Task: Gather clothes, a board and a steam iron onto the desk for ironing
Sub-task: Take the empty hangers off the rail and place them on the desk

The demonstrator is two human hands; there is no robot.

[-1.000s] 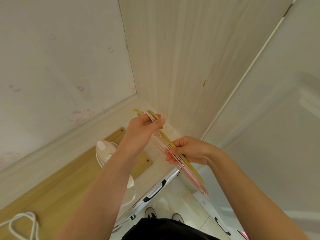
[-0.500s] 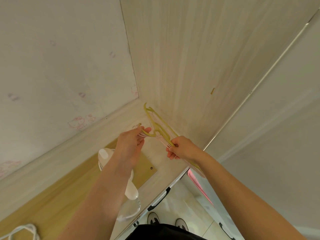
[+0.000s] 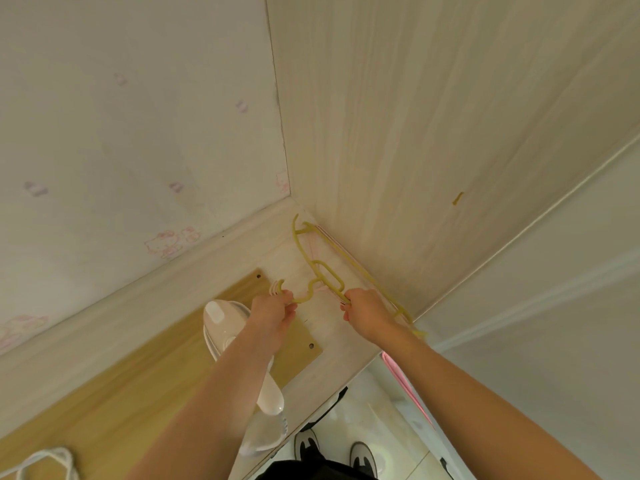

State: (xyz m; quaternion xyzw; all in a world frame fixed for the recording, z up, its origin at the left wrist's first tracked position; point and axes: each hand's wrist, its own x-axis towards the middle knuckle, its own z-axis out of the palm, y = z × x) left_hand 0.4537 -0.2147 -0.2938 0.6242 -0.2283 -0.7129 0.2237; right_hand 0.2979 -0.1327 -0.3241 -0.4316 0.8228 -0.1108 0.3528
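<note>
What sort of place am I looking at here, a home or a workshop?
Most likely a home bedroom corner: cartoon-cat wallpaper, a pale desk bearing a white steam iron, and plastic clothes hangers held by the left hand and right hand.

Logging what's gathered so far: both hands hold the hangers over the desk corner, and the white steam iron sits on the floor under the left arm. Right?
Not quite. The head view shows the steam iron on the desk, not the floor, under the left arm. The rest holds: left hand and right hand both grip the hangers over the desk corner.
</note>
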